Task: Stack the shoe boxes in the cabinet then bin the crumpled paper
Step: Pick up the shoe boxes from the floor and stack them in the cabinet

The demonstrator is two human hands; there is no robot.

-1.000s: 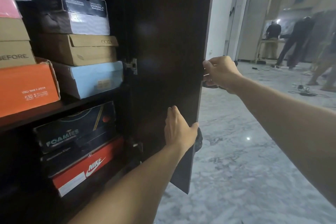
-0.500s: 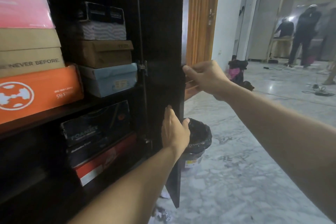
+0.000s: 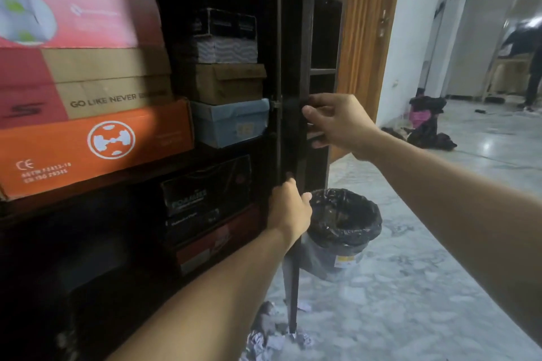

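The dark cabinet holds stacked shoe boxes: an orange box (image 3: pixel 96 146) under a tan one (image 3: pixel 111 88) and a pink one (image 3: pixel 76 9) at left, a light blue box (image 3: pixel 231 123) under a brown box (image 3: pixel 223 82) farther in, and black (image 3: pixel 205 184) and red (image 3: pixel 217 240) boxes on the lower shelf. I see the dark cabinet door (image 3: pixel 291 138) almost edge-on. My right hand (image 3: pixel 337 123) grips its edge higher up; my left hand (image 3: pixel 290 208) holds it lower. Crumpled paper (image 3: pixel 272 337) lies on the floor below the door.
A grey bin (image 3: pixel 337 246) with a black liner stands on the marble floor just right of the door. A wooden door (image 3: pixel 366 32) is behind it. A dark heap of bags (image 3: pixel 425 123) lies by the white wall. A person stands far right.
The cabinet door has swung from facing me broadside to nearly edge-on, with both hands staying on its edge. The bin and the paper on the floor have come into sight.
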